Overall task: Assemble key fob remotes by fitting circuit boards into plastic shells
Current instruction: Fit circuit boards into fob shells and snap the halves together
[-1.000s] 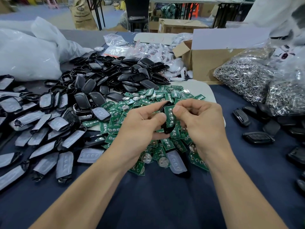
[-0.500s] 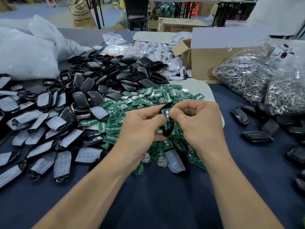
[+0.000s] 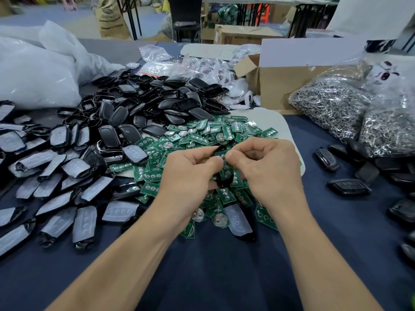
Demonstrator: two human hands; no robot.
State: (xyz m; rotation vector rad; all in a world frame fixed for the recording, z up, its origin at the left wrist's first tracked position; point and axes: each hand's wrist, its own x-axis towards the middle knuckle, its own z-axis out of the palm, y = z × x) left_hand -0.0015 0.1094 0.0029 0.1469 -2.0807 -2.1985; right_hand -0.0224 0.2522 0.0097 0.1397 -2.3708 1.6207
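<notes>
My left hand [image 3: 188, 176] and my right hand [image 3: 267, 171] meet above a heap of green circuit boards [image 3: 197, 140]. Between them is a black key fob shell [image 3: 222, 179], held upright by my left hand. A green circuit board [image 3: 226, 169] lies in the shell's open face, and my right thumb and forefinger pinch its top edge. My fingers hide most of the shell and board. A pile of empty black shells [image 3: 143, 102] lies behind left. Shells with grey rubber pads [image 3: 58, 176] cover the left side.
Several assembled black fobs [image 3: 348, 186] lie at the right on the dark blue cloth [image 3: 213, 265]. Bags of metal key rings [image 3: 336, 104] and a cardboard box [image 3: 283, 86] stand back right. White plastic bags [image 3: 33, 75] sit back left.
Both hands stay together over the board heap. My right fingers have closed further over the board's top and the board sits deeper in the shell.
</notes>
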